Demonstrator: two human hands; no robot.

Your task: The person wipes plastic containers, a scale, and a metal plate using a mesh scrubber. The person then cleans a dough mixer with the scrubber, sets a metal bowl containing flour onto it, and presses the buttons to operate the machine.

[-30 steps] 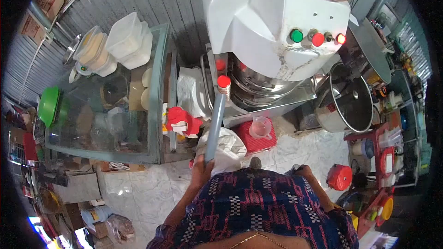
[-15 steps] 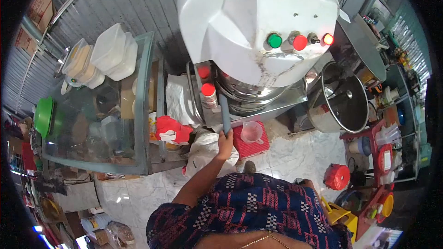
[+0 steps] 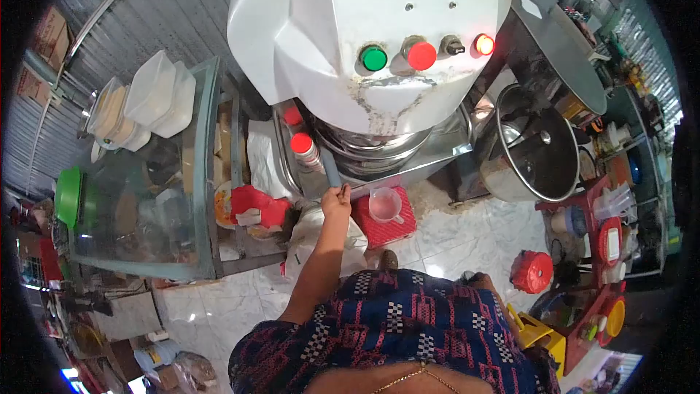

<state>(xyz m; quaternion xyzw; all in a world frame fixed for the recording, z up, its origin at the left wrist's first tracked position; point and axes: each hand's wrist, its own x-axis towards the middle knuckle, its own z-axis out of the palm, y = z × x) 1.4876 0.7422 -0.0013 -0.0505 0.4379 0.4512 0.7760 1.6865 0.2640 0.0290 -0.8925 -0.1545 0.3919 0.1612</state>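
My left hand (image 3: 336, 201) is closed round the lower end of a grey bar-shaped handle (image 3: 331, 168), which slants up beside the metal bowl (image 3: 379, 153) under the white machine (image 3: 313, 51). Close to the handle stand red-capped containers (image 3: 302, 147) on the machine's metal base. Just right of my left hand, a clear measuring cup (image 3: 384, 206) sits on a red crate-like stand (image 3: 392, 233). My right hand (image 3: 484, 283) is low by my side, mostly hidden by the patterned shirt; its fingers cannot be made out.
A glass case (image 3: 138, 204) bears plastic tubs (image 3: 162, 95) at left. Red cloth (image 3: 259, 208) and white sacks lie beside it. To the right are a large metal bowl (image 3: 536, 146), a red round object (image 3: 531, 271) on the floor, a red shelf and a yellow stool (image 3: 539, 335).
The view has shifted, so the machine appears closer and farther left. My left hand stays on the grey handle, and the measuring cup remains on the red stand.
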